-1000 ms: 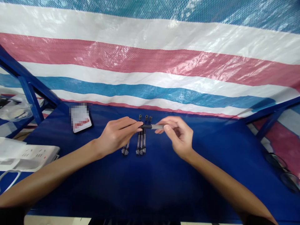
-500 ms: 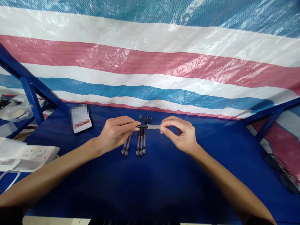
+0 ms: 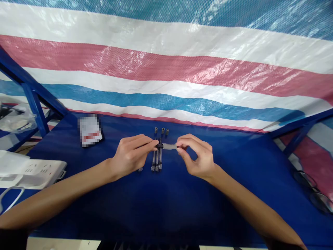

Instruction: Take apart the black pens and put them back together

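Note:
Both hands hold one pen (image 3: 166,146) crosswise just above the blue table (image 3: 182,201). My left hand (image 3: 131,154) pinches its dark end. My right hand (image 3: 197,154) pinches the clear grey barrel end, fingers curled. Under the hands lie several dark pens (image 3: 156,161) side by side, pointing away from me. Three small dark caps (image 3: 161,130) stand in a row just beyond them. My left hand partly covers more pens at its fingertips.
A phone with a blurred screen (image 3: 90,131) lies at the back left. A white power strip (image 3: 28,172) sits at the left edge. A striped tarp (image 3: 166,69) rises behind the table. Blue frame bars (image 3: 33,100) stand left, glasses (image 3: 314,191) lie far right.
Both hands have dropped slightly towards me with the pen, and the right hand's pinch has slid closer to the left hand. The three caps now show clear of the hands.

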A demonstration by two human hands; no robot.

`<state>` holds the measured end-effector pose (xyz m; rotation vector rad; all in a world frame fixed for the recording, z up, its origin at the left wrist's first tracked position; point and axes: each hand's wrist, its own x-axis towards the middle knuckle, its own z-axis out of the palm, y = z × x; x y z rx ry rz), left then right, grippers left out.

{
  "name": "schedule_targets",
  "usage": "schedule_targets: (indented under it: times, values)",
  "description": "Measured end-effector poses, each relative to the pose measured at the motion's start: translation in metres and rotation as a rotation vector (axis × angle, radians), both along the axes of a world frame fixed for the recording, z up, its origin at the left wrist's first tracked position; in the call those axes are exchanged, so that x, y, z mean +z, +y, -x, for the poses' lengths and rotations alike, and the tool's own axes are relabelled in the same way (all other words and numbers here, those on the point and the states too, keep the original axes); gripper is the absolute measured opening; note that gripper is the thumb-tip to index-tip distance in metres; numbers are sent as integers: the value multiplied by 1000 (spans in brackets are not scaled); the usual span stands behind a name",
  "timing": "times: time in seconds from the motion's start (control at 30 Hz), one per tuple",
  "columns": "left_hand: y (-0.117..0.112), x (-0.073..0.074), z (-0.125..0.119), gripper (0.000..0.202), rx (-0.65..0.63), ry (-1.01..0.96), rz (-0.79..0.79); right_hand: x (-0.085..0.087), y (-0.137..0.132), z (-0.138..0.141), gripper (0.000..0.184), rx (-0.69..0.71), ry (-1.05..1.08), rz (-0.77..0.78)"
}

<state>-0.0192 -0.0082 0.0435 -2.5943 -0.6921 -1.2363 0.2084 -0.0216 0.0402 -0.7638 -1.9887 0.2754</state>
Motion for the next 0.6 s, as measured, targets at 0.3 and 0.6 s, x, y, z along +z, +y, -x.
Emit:
schedule_targets:
  times: [0.3,0.6]
  values:
    - [-10,-6,-6,19,21,-123,-15,3,-7,7,14,28,41,30]
    - [-15,-6,-7,34,85,-116,64,-1,-7,8,13,28,28,22]
